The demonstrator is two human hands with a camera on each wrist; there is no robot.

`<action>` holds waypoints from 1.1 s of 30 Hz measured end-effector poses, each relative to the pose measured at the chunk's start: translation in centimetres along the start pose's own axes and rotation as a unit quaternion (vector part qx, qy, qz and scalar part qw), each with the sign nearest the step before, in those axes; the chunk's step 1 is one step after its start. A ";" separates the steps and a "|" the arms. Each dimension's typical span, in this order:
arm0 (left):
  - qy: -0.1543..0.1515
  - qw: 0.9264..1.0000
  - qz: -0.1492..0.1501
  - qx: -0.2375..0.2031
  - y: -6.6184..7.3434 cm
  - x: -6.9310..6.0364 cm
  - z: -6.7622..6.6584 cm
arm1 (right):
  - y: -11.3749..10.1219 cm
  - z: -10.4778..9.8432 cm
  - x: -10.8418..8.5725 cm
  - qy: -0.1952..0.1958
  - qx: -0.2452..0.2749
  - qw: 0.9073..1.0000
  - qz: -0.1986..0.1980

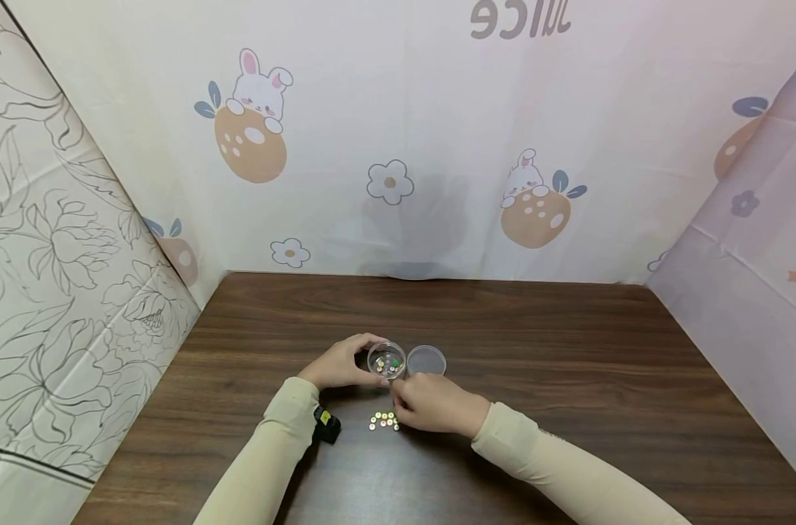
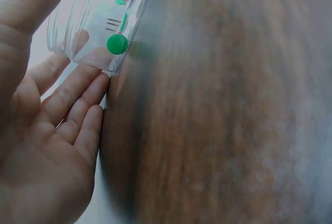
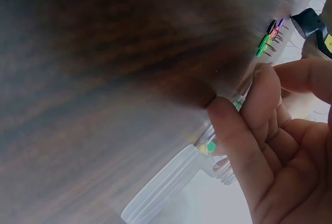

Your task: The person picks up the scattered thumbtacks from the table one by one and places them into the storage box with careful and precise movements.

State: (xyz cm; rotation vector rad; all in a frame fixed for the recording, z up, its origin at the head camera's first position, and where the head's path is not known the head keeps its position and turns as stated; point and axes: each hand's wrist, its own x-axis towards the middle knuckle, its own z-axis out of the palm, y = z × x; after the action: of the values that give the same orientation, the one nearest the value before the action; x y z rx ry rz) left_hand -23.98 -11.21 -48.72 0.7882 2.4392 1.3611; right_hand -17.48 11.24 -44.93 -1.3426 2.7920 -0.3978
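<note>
My left hand holds a clear round box from its left side, thumb on the near side and fingers on the far side. Loose thumbtacks lie inside; a green thumbtack shows through the wall in the left wrist view. Nearer me, several thumbtacks lie on the table in an arched group; the right wrist view shows their points upward. My right hand is low at the group's right end, fingers bent and fingertips close together. Whether a thumbtack is between them is hidden.
A clear round lid lies right of the box, just beyond my right hand. A black device with a yellow mark is on my left wrist. Printed curtains stand behind and beside the brown wooden table.
</note>
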 end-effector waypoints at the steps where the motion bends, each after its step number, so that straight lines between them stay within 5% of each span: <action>1: -0.001 1.000 -0.002 0.001 0.0 0.0 0.0 | 0.0 0.0 0.0 0.001 0.001 1.000 0.002; 33: -0.004 1.000 0.006 0.012 0.0 0.1 0.0 | 0.9 -0.4 0.2 -0.014 0.068 0.998 -0.010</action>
State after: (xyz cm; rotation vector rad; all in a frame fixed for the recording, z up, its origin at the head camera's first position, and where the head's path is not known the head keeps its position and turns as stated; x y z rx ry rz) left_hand -24.06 -11.22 -48.71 0.8133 2.4536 1.3334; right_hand -18.32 11.74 -44.73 -1.3373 2.6768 -0.5534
